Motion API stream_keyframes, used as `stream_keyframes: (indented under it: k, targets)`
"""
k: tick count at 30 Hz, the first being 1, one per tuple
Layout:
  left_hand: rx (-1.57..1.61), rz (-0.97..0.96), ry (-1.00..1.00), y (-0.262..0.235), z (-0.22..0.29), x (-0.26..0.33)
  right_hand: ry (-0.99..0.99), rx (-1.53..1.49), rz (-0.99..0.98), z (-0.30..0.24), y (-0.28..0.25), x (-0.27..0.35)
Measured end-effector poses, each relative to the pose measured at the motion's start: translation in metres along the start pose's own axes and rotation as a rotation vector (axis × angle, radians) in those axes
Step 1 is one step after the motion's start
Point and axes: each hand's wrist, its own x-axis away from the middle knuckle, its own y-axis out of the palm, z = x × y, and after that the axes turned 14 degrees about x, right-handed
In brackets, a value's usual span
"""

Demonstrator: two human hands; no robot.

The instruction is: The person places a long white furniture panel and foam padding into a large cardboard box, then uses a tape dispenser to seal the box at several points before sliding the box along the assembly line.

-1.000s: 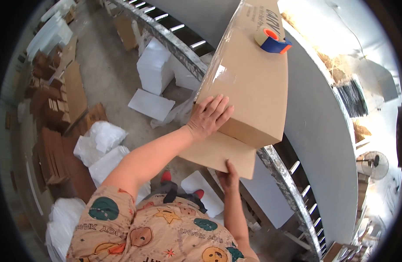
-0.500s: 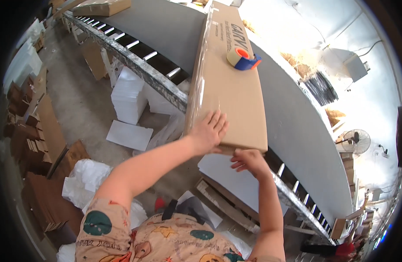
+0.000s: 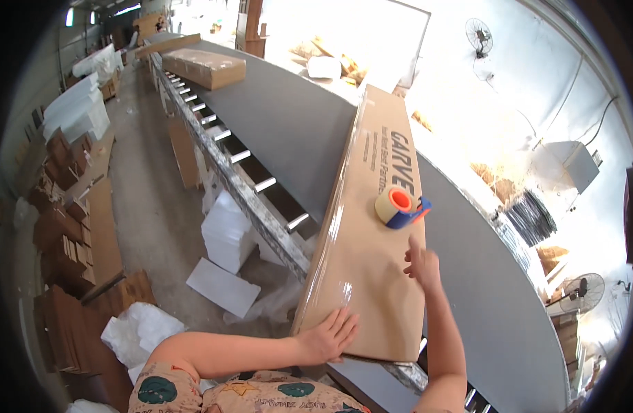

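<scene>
A long brown cardboard box (image 3: 371, 275) lies across the conveyor, its near end close to me and clear tape shining along its left edge. Flat on the near left corner of its top rests my left hand (image 3: 328, 336), fingers stretched out. Over the right side of the box is my right hand (image 3: 422, 265), empty, with one finger pointing forward and the others partly curled. Just beyond that fingertip, apart from it, a tape dispenser (image 3: 402, 208) with a blue and orange body and a cream roll sits on the box top.
The grey conveyor belt (image 3: 275, 103) runs from far left to near right, with metal rollers (image 3: 240, 157) along its side. Another carton (image 3: 205, 67) lies farther up. White foam sheets (image 3: 227, 230) are stacked on the floor at left, near brown cardboard (image 3: 104, 234). A fan (image 3: 582, 292) stands right.
My right hand has moved from the box's near end forward toward the tape dispenser. My left hand stays on the box top. The view has tilted up, showing more of the far conveyor.
</scene>
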Motion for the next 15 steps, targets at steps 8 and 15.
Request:
stream_keyframes:
  k: [8, 15]
  targets:
    - [0.095, 0.048, 0.01, 0.0, -0.001, -0.002, 0.397, -0.217, -0.254, -0.023, -0.006, -0.119]
    - [-0.008, -0.062, 0.053, -0.008, -0.028, -0.005, 0.387, 0.019, -0.135, 0.001, -0.025, 0.092]
